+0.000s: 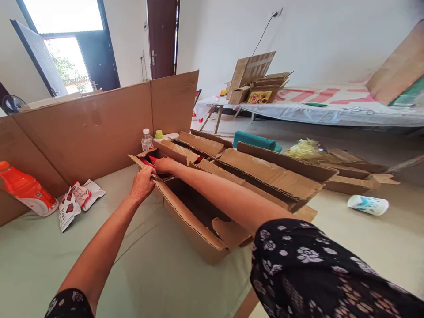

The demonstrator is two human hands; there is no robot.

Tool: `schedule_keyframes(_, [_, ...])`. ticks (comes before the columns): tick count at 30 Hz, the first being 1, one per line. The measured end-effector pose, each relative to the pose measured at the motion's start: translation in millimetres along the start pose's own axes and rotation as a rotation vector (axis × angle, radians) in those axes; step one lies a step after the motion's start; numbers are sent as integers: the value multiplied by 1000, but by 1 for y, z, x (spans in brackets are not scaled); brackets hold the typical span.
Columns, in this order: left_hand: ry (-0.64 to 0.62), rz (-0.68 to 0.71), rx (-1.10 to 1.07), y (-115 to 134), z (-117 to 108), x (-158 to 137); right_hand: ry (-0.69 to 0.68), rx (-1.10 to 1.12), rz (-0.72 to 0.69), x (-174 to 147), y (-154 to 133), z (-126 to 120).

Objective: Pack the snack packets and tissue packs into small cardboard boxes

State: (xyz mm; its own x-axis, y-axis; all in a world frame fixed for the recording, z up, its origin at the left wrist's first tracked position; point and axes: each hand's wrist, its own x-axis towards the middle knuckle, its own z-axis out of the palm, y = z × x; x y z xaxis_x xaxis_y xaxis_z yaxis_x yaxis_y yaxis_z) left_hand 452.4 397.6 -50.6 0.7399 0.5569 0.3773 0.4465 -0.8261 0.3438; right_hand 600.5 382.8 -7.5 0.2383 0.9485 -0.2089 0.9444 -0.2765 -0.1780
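Observation:
An open long cardboard box [185, 227] with raised flaps stands on the pale green tabletop [139, 274]. At its far left end, my left hand [144, 182] is closed over the near rim of a small compartment. My right hand [164, 164] reaches across the box into that same compartment, fingers closed at a red packet [148, 162]. Most of the packet is hidden by the cardboard and my hands. The nearer, larger compartment [188, 196] is dark inside. More open cardboard sections [265, 170] lie alongside, with bits of red showing between their flaps.
A tall cardboard panel [99, 123] stands behind. At left are an orange bottle [28, 190] and snack packets [77, 198]. A clear bottle [147, 140] and a green-capped bottle [159, 134] stand beyond the box. A paper cup [367, 205] lies at right, near a teal roll [255, 141].

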Motion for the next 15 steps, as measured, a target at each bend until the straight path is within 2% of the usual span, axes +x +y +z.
schedule_keyframes(4, [3,-21,-1,7,0,-1,129,-29,50,-2,5,1])
schedule_keyframes(7, [-6,-45,9,12,-3,-4,211,-30,79,-7,10,-10])
schedule_keyframes(11, [-23,-87,10,16,-8,-5,312,-2,93,-19,14,-38])
schedule_keyframes(15, [-25,-126,-17,22,-11,-3,448,44,87,-42,12,-76])
